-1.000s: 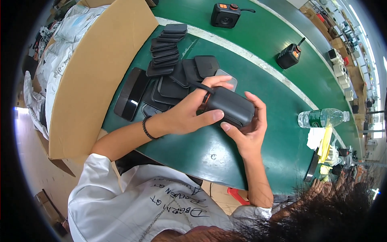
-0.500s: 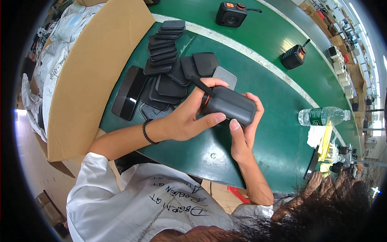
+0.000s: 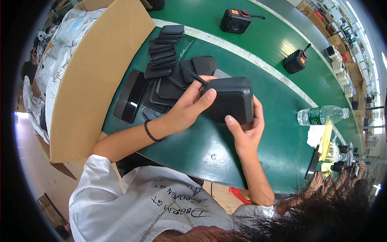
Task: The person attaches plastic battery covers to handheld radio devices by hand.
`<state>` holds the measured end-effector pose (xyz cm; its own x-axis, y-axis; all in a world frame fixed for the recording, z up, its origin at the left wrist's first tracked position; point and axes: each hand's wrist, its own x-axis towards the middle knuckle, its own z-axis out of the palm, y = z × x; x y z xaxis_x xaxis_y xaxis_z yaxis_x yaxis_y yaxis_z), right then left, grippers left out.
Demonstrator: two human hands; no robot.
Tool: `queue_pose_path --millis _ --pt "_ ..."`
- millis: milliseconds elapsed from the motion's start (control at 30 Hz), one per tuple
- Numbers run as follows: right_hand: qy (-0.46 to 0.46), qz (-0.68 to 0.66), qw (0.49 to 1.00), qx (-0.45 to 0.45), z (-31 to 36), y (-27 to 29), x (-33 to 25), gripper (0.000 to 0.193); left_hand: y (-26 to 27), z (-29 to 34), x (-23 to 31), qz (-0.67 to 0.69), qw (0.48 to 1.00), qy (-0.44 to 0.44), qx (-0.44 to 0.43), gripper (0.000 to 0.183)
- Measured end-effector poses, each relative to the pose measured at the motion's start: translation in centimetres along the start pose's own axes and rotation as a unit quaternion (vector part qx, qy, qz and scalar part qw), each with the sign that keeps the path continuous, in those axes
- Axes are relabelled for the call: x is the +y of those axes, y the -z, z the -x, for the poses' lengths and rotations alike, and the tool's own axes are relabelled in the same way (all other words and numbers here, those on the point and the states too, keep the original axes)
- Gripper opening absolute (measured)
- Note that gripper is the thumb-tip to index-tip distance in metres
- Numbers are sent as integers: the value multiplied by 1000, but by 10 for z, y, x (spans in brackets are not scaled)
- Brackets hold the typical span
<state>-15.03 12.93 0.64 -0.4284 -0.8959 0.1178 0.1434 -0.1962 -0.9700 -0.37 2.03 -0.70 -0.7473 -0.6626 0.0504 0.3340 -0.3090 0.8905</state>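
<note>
A boxy black portable speaker point(image 3: 231, 101) with a strap point(image 3: 195, 75) is held up between both my hands. One broad side, with a rounded square panel, faces up toward me. My left hand point(image 3: 187, 109) is closed on its left end beside the strap, thumb on the upper corner. On the right side and lower edge, my right hand point(image 3: 249, 133) grips it, thumb at the lower edge. Behind my left hand lie several flat black rounded-square covers point(image 3: 171, 87), some overlapping in a row. A grey cover point(image 3: 221, 74) is partly hidden behind the speaker.
A glossy black phone point(image 3: 130, 97) lies beside the covers. At left stands a large cardboard box point(image 3: 94, 72) with plastic bags. Two similar speakers point(image 3: 236, 21) point(image 3: 296, 60) stand across the white line. A water bottle point(image 3: 322, 116) lies at right, near another person's hands point(image 3: 318, 182).
The speaker has been turned in my hands so its broad panelled side shows instead of its narrow side. My left thumb has shifted up to its corner.
</note>
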Motion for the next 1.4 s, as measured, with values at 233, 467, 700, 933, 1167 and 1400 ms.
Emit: queue_pose_path --millis 233,467,700,933,1167,1400 --pt "38 56 998 -9 -6 10 -11 82 18 -12 12 -198 930 -277 140 63" --pt "48 65 996 -32 -2 12 -9 84 9 -5 27 -251 956 -117 -95 92" --pt "69 69 993 -70 -3 9 -4 85 0 1 21 -191 970 -107 -105 65" --pt "40 21 996 -81 -2 2 -2 83 -3 6 20 -164 978 -99 -79 56" --pt "60 28 994 -89 0 4 -3 84 0 5 22 -190 965 -135 -115 60" --pt "55 37 996 -63 5 -14 -5 89 1 6 12 -173 969 -131 -120 62"
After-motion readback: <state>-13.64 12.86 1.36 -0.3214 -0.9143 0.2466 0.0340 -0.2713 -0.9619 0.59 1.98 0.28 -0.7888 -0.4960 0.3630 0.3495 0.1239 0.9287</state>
